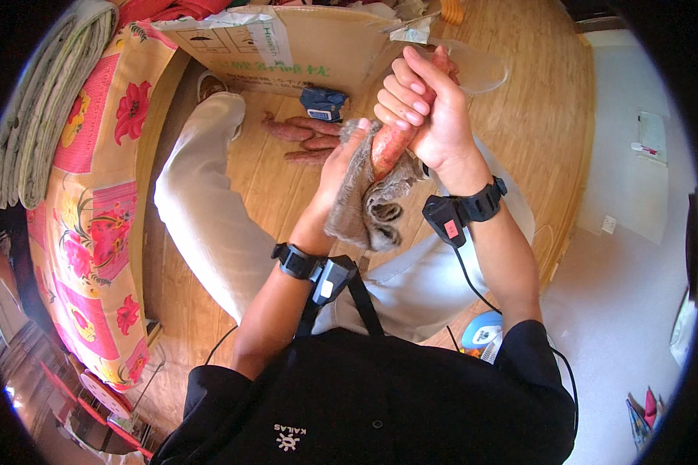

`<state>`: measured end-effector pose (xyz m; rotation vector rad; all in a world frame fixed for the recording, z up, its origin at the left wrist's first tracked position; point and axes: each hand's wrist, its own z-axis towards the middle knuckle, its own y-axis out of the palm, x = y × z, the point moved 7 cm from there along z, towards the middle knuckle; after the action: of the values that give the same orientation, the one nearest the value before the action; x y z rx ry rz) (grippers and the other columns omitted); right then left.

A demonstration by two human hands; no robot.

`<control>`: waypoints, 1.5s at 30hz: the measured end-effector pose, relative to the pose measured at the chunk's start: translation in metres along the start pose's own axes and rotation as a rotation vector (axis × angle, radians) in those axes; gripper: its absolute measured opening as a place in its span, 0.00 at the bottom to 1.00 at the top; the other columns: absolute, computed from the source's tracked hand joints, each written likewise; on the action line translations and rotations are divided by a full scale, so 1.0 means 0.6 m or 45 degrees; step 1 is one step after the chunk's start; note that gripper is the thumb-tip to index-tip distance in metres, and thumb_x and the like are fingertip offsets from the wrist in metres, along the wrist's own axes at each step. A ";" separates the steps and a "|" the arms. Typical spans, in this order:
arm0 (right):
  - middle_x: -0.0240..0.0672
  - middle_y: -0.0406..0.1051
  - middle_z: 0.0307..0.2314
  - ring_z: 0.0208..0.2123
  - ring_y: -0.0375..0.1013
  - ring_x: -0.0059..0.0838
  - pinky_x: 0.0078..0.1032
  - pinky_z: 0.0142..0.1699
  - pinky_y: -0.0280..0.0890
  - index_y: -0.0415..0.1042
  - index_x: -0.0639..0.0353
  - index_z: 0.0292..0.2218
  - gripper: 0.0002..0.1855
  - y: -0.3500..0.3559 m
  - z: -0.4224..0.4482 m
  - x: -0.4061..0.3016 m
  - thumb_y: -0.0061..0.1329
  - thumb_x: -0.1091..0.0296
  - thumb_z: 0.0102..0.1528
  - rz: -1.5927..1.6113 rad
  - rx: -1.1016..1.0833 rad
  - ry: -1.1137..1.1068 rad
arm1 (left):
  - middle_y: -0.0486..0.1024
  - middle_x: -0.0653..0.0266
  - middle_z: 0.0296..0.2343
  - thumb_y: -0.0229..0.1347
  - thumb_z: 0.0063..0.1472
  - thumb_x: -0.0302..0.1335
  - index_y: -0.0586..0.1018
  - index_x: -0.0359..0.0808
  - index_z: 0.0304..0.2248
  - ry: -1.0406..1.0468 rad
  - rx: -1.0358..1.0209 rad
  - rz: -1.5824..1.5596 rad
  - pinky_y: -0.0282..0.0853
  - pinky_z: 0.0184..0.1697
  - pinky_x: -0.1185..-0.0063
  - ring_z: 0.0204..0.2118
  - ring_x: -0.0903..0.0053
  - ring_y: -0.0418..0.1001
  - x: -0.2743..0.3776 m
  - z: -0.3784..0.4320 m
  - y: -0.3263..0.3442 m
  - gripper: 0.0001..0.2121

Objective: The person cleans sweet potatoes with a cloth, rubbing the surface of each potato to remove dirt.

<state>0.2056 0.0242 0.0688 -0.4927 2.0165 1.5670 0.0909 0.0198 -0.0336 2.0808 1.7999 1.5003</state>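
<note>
My right hand (427, 107) is wrapped around the upper part of a reddish sweet potato (391, 150), its tip showing above my fist. A grey-brown cloth (355, 203) is in my left hand (342, 165), pressed against the lower end of that sweet potato. The cloth hangs in folds below it, and most of my left fingers are hidden behind it. Several more sweet potatoes (311, 139) lie together on the wooden floor beyond my left hand. A crumpled dark blue packet (324, 104) touches or nearly touches that pile.
An open cardboard box (302, 49) bearing print stands ahead. Behind my right hand is a clear round plastic item (483, 67). To the left, a floral cloth (113, 226) covers a piece of furniture, with folded fabric (58, 99) on top. A pale wall (611, 279) rises at right.
</note>
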 end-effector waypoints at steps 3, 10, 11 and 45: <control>0.26 0.62 0.20 0.24 0.64 0.23 0.24 0.35 0.63 0.65 0.52 0.28 0.17 -0.014 -0.002 0.015 0.52 0.55 0.65 -0.247 0.264 -0.131 | 0.74 0.74 0.27 0.49 0.74 0.45 0.79 0.37 0.36 0.154 0.075 0.039 0.63 0.28 0.84 0.26 0.89 0.67 0.024 -0.008 0.001 0.19; 0.31 0.67 0.28 0.32 0.67 0.28 0.28 0.45 0.66 0.68 0.57 0.37 0.14 -0.016 -0.006 0.033 0.51 0.56 0.66 -0.176 0.082 -0.072 | 0.69 0.79 0.23 0.47 0.75 0.44 0.76 0.39 0.32 0.403 0.137 0.010 0.57 0.25 0.84 0.24 0.91 0.62 0.047 -0.005 -0.021 0.18; 0.31 0.67 0.28 0.32 0.67 0.29 0.28 0.45 0.66 0.68 0.57 0.37 0.14 -0.011 -0.006 0.032 0.51 0.56 0.66 -0.146 0.038 -0.068 | 0.70 0.78 0.24 0.48 0.75 0.45 0.76 0.39 0.33 0.388 0.121 -0.002 0.59 0.25 0.84 0.24 0.90 0.63 0.044 0.004 -0.029 0.18; 0.46 0.76 0.42 0.50 0.75 0.39 0.37 0.60 0.67 0.70 0.66 0.50 0.23 -0.081 0.029 0.026 0.44 0.53 0.68 -0.337 0.061 0.104 | 0.76 0.65 0.44 0.58 0.69 0.39 0.72 0.34 0.52 0.089 -0.198 -0.179 0.70 0.52 0.74 0.46 0.76 0.74 -0.026 0.001 -0.047 0.20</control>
<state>0.2248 0.0287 0.0186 -0.7814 1.9508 1.3549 0.0716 0.0176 -0.0597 1.8139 1.7475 1.6362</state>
